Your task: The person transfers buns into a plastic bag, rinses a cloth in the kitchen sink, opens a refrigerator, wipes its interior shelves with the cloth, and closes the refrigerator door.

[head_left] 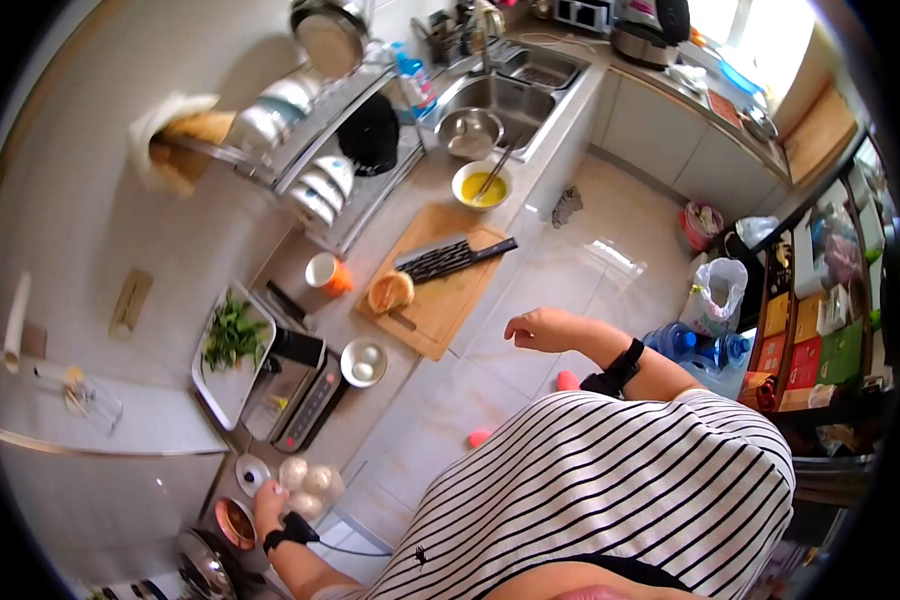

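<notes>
My left hand is at the counter's lower left, its fingers closed at the edge of a clear plastic bag of round, pale, bun-like pieces. A small white lid or dish with a dark centre lies just beyond the fingertips. Over the floor beside the counter hangs my right hand, loosely curled and holding nothing. Nearest to it is the wooden cutting board, bearing a black-handled cleaver and a piece of bread. A bowl of yellow liquid with chopsticks stands past the board.
A bowl with white eggs sits beside the induction cooker. Leafy greens fill a white tray. An orange cup stands below the dish rack. A metal bowl rests at the sink. Water jugs are at right.
</notes>
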Available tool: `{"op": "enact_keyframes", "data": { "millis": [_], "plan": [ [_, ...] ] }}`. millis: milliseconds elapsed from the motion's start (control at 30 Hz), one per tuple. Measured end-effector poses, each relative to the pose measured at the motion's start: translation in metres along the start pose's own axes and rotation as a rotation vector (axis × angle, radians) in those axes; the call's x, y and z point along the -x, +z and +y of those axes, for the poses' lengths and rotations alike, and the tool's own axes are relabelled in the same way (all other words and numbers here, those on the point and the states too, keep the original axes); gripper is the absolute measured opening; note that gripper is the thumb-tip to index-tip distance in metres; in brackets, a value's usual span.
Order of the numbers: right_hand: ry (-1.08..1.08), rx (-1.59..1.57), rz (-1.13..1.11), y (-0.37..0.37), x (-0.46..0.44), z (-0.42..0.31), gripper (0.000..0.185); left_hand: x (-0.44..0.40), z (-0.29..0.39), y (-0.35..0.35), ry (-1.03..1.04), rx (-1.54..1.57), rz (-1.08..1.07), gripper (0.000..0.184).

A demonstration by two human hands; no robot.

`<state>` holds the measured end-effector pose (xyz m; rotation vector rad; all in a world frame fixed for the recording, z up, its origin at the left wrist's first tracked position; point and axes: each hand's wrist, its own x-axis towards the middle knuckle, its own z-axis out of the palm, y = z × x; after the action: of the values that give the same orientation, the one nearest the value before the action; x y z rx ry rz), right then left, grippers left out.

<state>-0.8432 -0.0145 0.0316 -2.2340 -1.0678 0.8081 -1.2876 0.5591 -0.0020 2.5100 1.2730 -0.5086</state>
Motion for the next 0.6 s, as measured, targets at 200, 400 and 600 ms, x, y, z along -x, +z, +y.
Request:
{"op": "enact_keyframes", "data": {
  "millis": [200,400,600],
  "plan": [
    [0.017,-0.067,0.048,-0.040,0.035,0.091,0.025,0.063,0.128,-0.031,0.060,0.191,0.072,0.024],
    [-0.050,-0.148,0.151,-0.109,0.069,0.206,0.024,0.124,0.343,-0.055,0.153,0.516,-0.058,0.019],
    [0.019,-0.278,0.362,-0.191,0.121,0.275,0.023,0.108,0.596,-0.034,0.582,0.376,-0.190,0.016]
  ]
}}
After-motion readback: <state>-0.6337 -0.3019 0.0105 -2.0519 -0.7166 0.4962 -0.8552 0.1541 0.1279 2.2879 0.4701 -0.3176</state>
